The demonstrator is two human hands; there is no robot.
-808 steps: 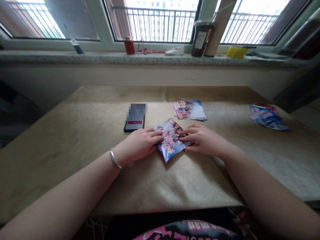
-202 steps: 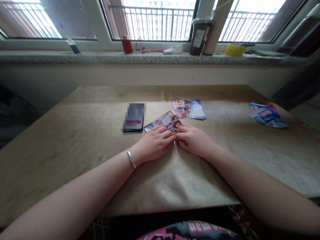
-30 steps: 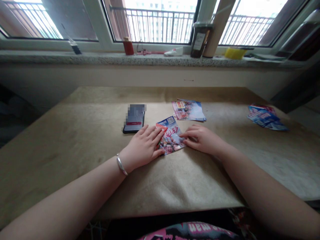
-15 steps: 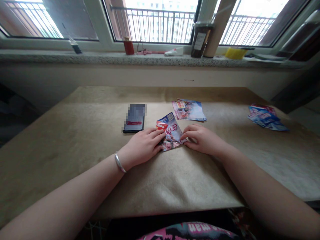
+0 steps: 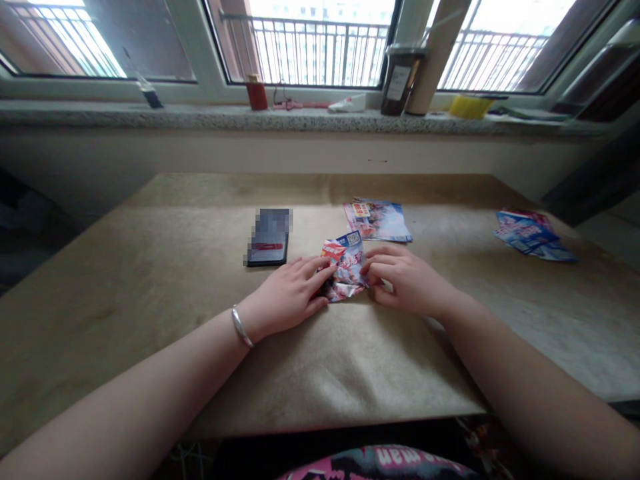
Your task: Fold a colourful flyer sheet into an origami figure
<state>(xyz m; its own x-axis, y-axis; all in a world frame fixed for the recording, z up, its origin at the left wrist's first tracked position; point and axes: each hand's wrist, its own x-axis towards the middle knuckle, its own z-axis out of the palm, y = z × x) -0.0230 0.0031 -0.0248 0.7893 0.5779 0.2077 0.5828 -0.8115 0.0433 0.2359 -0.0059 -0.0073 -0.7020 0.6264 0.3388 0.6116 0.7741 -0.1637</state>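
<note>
A printed leaflet point(image 5: 349, 270), creased along its lower part and bearing a QR code at its top corner, lies on the table in front of me. My left hand point(image 5: 293, 290) rests flat, its fingers stretched over the leaflet's left edge. On the other side, my right hand point(image 5: 400, 277) has its fingers bent and pinched at the leaflet's right edge, and the fingertips partly cover that edge. Just behind the leaflet is a small pile of flat leaflets point(image 5: 383, 220). A phone point(image 5: 270, 237) lies beyond my left hand.
Several folded leaflets point(image 5: 533, 233) lie heaped at the right of the brown-covered table point(image 5: 125, 287). Along the stone windowsill point(image 5: 200, 119) stand a red bottle point(image 5: 257, 93), a dark container point(image 5: 399, 80) and a yellow item point(image 5: 470, 107).
The leaflet has turned a little and shifted slightly right, and its right side looks narrower and more folded. My right fingers have moved up along its right edge.
</note>
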